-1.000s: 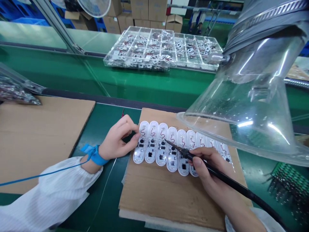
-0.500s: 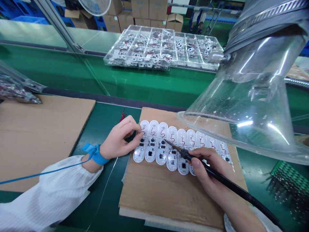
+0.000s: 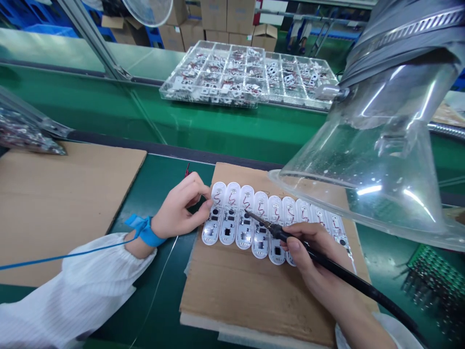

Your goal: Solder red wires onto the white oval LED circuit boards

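Note:
Several white oblong circuit modules (image 3: 232,218) with red wires lie side by side on a cardboard sheet (image 3: 254,286). My right hand (image 3: 316,257) is closed round a black soldering iron (image 3: 327,264); its tip rests on the third module from the left. My left hand (image 3: 181,206) is pinched at the left end of the row, thumb against the first module, apparently on a thin solder wire that trails down over the mat. A blue wrist strap (image 3: 143,230) with a cord circles my left wrist.
A clear fume hood (image 3: 381,145) hangs over the right end of the row. A clear compartment tray (image 3: 250,72) of small parts sits on the green belt behind. Another cardboard sheet (image 3: 54,203) lies at left. A green board of components (image 3: 432,281) is at right.
The iron tip has crept slightly left along the modules. My left hand has stayed at the row's left end, its fingers shifting a little.

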